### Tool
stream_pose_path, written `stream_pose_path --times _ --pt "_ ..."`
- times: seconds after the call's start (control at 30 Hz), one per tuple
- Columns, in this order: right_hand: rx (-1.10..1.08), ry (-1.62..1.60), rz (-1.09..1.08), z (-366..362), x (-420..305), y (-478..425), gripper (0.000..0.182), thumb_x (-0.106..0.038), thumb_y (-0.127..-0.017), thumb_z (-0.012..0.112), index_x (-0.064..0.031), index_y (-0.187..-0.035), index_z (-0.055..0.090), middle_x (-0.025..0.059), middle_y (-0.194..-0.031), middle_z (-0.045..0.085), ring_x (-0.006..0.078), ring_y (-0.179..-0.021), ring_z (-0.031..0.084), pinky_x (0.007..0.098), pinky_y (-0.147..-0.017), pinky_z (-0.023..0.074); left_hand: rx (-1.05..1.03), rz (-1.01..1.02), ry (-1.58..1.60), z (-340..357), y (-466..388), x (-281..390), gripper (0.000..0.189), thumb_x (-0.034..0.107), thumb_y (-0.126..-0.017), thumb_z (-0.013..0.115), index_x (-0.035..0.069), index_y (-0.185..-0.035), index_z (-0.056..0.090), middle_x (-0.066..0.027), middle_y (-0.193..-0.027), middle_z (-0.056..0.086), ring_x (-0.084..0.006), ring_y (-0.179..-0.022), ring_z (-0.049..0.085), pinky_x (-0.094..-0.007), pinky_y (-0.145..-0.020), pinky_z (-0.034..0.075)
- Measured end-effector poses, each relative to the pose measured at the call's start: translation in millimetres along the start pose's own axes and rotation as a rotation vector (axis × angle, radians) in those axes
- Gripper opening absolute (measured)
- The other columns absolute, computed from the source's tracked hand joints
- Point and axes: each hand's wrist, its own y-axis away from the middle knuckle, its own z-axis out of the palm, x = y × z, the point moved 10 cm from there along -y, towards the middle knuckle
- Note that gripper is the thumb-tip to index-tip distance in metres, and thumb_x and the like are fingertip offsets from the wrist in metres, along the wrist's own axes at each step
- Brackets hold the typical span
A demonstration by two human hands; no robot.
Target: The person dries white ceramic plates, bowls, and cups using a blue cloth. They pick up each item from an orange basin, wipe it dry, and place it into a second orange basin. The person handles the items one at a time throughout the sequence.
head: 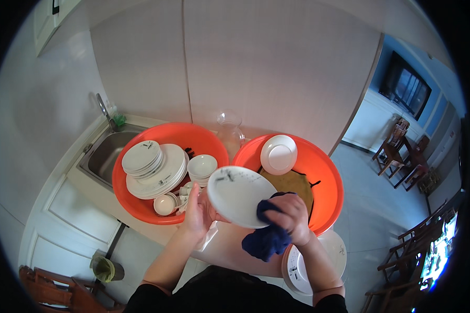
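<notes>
My left hand [199, 213] grips the left edge of a white plate [241, 195] with a dark painted pattern, tilted in front of me. My right hand [291, 215] holds a dark blue cloth [268, 242] against the plate's right edge. Behind my left hand, an orange plastic basin [172, 131] holds stacked white plates [156, 168], small bowls [203, 166] and several small dishes [165, 205]. In the right orange basin [333, 184], a white dish [279, 154] leans near the far rim, above a brown flat piece [291, 187] that I cannot identify.
A steel sink [111, 152] with a tap [105, 109] lies left. A clear glass jug [230, 127] stands behind the basins. More plates [297, 270] are stacked at the counter's near right, beside my right forearm. A lined bin [107, 269] and a wooden chair [51, 291] are on the lower left.
</notes>
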Motion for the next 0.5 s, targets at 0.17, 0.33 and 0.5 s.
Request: stream_pose_path --times 0.17,0.33,0.5 --pt "-0.251 -0.346 0.199 34 -5 -1 0.029 -0.014 -0.071 0.059 -0.0113 -0.100 0.060 0.0116 -0.102 0.057 0.0285 -0.097 0.055 0.0387 -0.084 0.0428 0.447 0.106 -0.311 -63 10 2 0.043 0.018 -0.085 0.049 -0.001 -0.123 0.044 -0.0107 -0.116 0.056 -0.0206 -0.101 0.056 -0.0298 -0.085 0.044" --pt "0.325 -0.929 0.899 57 67 38 0.038 -0.026 -0.073 0.065 -0.0008 -0.100 0.056 0.0136 -0.106 0.054 0.0289 -0.098 0.053 0.0354 -0.087 0.0408 0.285 0.260 -0.855 -41 22 7 0.048 0.017 -0.085 0.046 -0.004 -0.128 0.038 -0.0137 -0.118 0.054 -0.0219 -0.108 0.052 -0.0294 -0.092 0.038" --pt "0.176 -0.343 0.665 65 29 5 0.052 -0.019 -0.071 0.069 -0.0056 -0.119 0.051 0.0209 -0.130 0.037 0.0359 -0.118 0.042 0.0381 -0.099 0.0327 0.110 0.486 -1.097 2 31 6 0.049 0.016 -0.088 0.044 -0.001 -0.132 0.034 -0.0163 -0.117 0.053 -0.0209 -0.108 0.051 -0.0322 -0.094 0.037"
